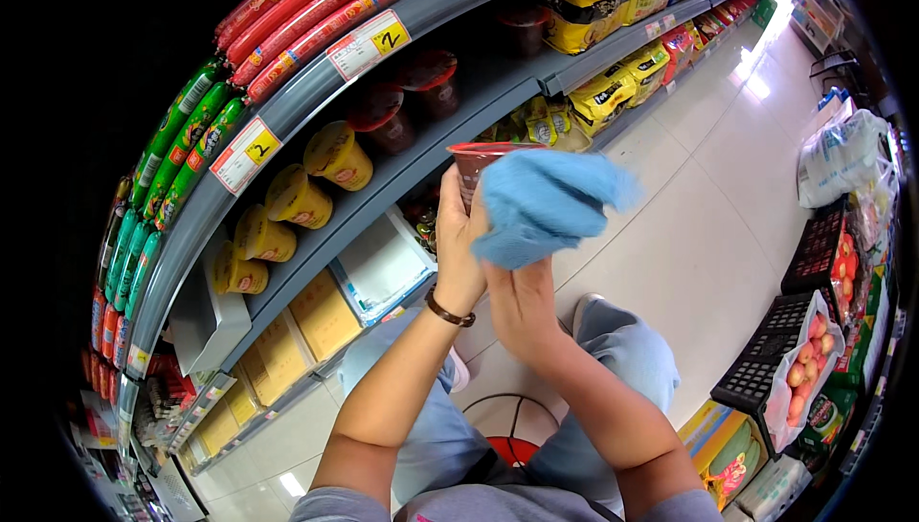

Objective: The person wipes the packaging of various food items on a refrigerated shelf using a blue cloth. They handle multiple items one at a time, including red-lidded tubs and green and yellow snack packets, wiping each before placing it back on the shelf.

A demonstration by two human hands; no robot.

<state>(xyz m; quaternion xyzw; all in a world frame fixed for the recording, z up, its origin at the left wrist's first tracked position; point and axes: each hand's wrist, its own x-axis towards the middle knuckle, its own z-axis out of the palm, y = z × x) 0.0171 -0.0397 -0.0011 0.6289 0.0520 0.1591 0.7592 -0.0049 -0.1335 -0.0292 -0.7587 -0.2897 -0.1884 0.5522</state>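
In front of the shelf, my left hand is closed around a dark brown cup with a red rim. Bunched over my right hand is a blue cloth, smeared by motion at its outer edge. The cloth lies against the cup's right side and hides part of it, along with most of my right fingers. On the shelf to the left are dark cups with red lids and several yellow cups in a row.
A grey shelf edge curves along my left. Above it lie red sausages and green-wrapped ones; yellow bags stand farther along. Cardboard boxes sit below. At right, a black crate stands by bagged apples.
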